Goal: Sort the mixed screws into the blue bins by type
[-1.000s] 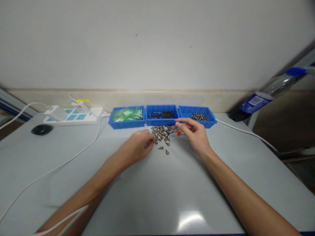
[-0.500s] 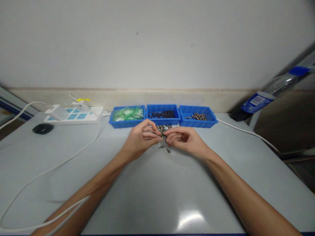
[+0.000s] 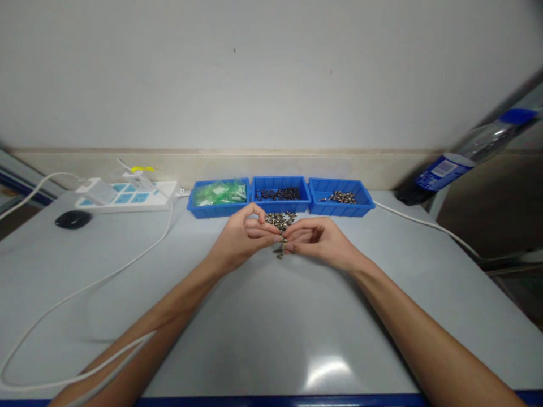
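While the thumb and fingertips of the left hand (image 3: 241, 238) and of the right hand (image 3: 326, 243) are drawn almost together, they pinch between them a small metal piece (image 3: 283, 241), whose exact form I cannot tell. Just behind the hands, a pile of metal pieces (image 3: 280, 219) lies on the grey table (image 3: 263, 328), and beyond this pile stand three blue bins (image 3: 288, 206) in a row, the middle one containing small dark pieces (image 3: 280, 194)

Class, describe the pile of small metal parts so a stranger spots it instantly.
Along the wall stands a row of three blue bins. Just in front of the middle bin, beyond the left hand and right hand, lies the pile. Unlike the metal pieces in the right bin, it lies loose on the tabletop.
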Action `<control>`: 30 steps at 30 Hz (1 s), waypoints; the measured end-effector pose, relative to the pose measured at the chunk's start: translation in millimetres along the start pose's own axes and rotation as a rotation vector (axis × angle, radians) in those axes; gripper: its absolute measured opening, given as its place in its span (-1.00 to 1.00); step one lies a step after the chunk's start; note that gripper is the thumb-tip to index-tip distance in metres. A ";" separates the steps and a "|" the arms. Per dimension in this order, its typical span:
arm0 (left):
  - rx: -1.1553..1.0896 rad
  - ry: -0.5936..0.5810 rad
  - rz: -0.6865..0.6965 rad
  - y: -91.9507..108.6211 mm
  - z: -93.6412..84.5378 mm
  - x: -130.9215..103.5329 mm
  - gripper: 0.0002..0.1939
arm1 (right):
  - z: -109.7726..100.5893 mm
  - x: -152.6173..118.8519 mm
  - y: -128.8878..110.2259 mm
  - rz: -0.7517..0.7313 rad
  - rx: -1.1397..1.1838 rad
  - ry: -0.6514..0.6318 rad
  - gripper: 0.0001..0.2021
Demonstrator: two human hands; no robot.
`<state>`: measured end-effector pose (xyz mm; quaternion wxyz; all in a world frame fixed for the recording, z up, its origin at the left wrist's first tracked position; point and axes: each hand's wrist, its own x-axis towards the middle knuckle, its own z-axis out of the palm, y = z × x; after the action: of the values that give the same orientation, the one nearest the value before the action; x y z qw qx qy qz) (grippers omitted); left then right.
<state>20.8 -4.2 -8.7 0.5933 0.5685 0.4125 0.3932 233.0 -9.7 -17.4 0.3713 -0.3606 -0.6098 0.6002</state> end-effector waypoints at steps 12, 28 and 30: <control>1.034 -0.259 0.533 -9.3 1.5 -3.7 -0.86 | -15.6 8.0 3.9 -0.270 0.030 0.841 -0.68; 0.757 -0.010 0.509 -4.6 7.2 -6.1 -0.84 | -9.8 6.4 0.0 -0.200 -0.026 0.605 -0.73; 0.536 0.036 0.437 -1.7 7.8 -6.4 -0.82 | -8.1 4.3 -2.5 -0.158 -0.037 0.432 -0.74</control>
<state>25.9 -13.0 -10.0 0.3173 0.7720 0.3799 0.3988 238.2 -2.1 -14.8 0.5323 -0.4387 -0.5533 0.4670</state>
